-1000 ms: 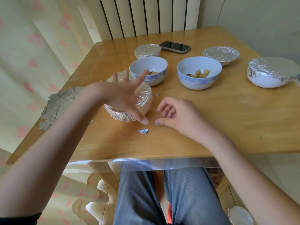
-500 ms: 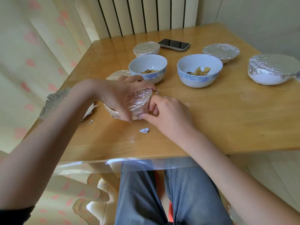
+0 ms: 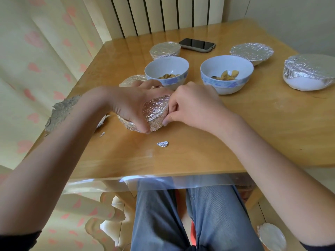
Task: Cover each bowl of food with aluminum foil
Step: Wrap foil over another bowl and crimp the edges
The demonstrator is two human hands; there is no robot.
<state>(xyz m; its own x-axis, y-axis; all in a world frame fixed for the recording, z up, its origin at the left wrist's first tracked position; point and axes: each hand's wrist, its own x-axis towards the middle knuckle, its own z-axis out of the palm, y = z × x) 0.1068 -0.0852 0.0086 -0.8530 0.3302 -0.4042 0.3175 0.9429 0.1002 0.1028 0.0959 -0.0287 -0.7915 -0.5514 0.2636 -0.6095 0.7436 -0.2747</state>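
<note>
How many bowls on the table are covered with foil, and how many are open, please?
Foil-covered bowls: 5, at, and the tilted one in both hands.
Open blue-and-white bowls with food: 2, at and.
Total: 7 bowls.

A light wooden table (image 3: 253,127) under a clear plastic sheet fills the middle of the frame. At centre stands a foil-wrapped bowl (image 3: 155,113), tilted. Above it sit two open white bowls with blue rims, the left (image 3: 166,71) and the right (image 3: 226,73), both holding food. Three foil-covered bowls stand at upper centre (image 3: 165,50), upper right (image 3: 252,52) and far right (image 3: 310,71). A black phone (image 3: 197,45) lies near the far edge. A crumpled foil scrap (image 3: 162,144) lies lower centre, a torn foil sheet (image 3: 61,111) at the left edge.
</note>
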